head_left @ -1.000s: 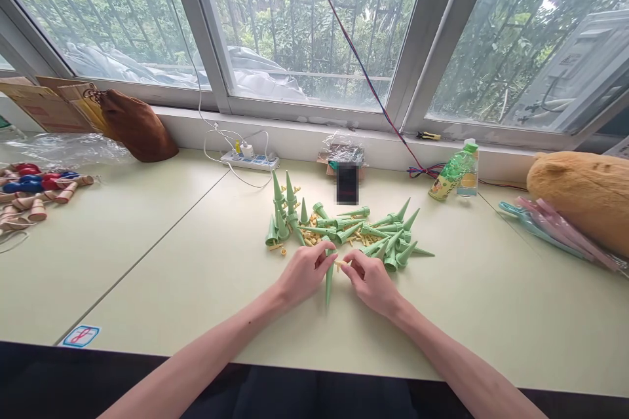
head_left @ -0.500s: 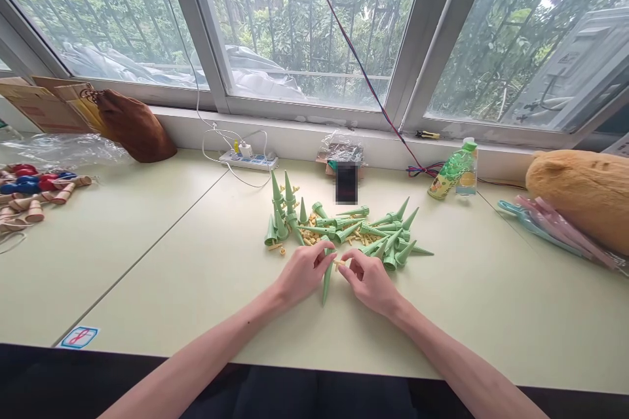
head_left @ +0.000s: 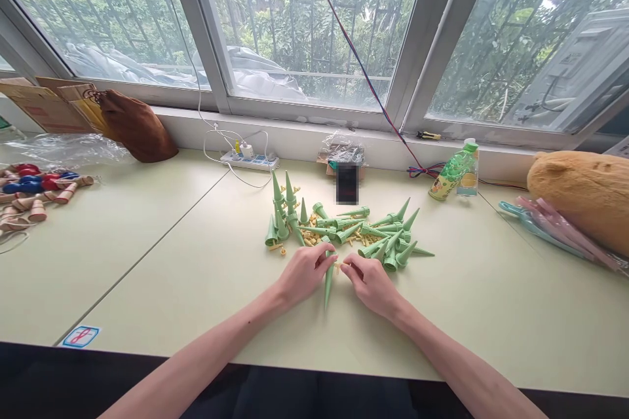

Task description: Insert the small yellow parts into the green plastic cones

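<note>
My left hand [head_left: 305,273] pinches a green plastic plant watering spike [head_left: 328,288] near its wide top, with the point down toward me. Between the fingertips of my right hand [head_left: 368,278] is a small yellow plastic valve [head_left: 337,267], close beside the spike; whether the two touch I cannot tell. Just beyond my hands lies a heap of green spikes [head_left: 393,242], with small yellow valves [head_left: 310,236] scattered among them. To the left several spikes [head_left: 278,200] stand upright, some with yellow pieces fitted in their sides.
A white power strip [head_left: 250,160], a pixelated dark object [head_left: 346,184] and a green drink bottle [head_left: 453,170] stand along the back. On the right are a brown plush [head_left: 580,200] and pink and blue plastic bags [head_left: 555,229]. Wooden toys [head_left: 37,209] and a brown pouch [head_left: 137,127] lie left.
The yellow valve has turned in my right fingertips and sits slightly nearer the spike. My left hand keeps its hold on the spike, whose tip has shifted slightly.
</note>
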